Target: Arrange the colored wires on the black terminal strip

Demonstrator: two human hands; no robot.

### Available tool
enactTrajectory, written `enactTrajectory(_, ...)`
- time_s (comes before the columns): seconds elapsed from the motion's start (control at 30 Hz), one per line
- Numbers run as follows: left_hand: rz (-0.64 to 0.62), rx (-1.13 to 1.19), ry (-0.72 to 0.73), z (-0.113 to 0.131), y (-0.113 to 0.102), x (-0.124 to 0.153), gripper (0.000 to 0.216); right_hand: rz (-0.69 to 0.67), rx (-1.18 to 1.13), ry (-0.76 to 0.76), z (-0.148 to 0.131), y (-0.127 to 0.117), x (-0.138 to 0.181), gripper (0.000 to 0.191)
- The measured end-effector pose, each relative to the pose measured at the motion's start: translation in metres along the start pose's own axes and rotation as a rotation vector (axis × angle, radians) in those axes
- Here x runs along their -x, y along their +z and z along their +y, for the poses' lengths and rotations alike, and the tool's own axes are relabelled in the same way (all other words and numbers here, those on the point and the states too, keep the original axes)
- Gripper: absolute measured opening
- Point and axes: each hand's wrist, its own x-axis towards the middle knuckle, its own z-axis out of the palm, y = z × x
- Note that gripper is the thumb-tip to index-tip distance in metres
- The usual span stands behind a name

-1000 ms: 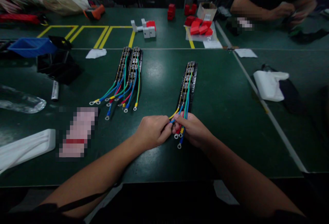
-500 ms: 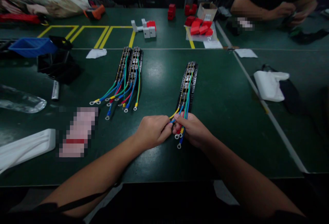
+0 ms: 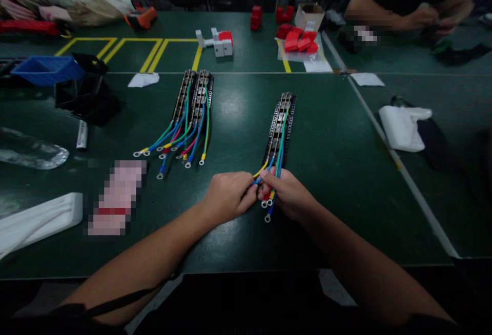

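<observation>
Green table (image 3: 238, 135), yellow tape marks (image 3: 197, 59) toward far side. Two wired strips (image 3: 182, 100) side by side, left of centre; third wired strip (image 3: 282, 114) well apart, to their right. Left end: white power strip (image 3: 57, 211), pixelated pink oblong (image 3: 119, 186), white tube (image 3: 82, 136), black bins (image 3: 86, 100). Right: white plastic piece (image 3: 402, 127). Far side: clear bag (image 3: 300, 57) under red blocks (image 3: 305, 44), cardboard box (image 3: 309, 17) behind.

No legible text; marks on white tube (image 3: 82, 135), cardboard box (image 3: 309, 17) too small.
</observation>
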Motion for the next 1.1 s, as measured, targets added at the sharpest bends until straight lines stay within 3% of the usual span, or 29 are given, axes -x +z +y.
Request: enactTrajectory(1.1, 0.053, -0.020, 0.016, 0.0007, 0.0013, 0.0002, 0.030, 0.001, -0.001, -0.011, 0.0006, -0.0003, -0.0005, 0.033)
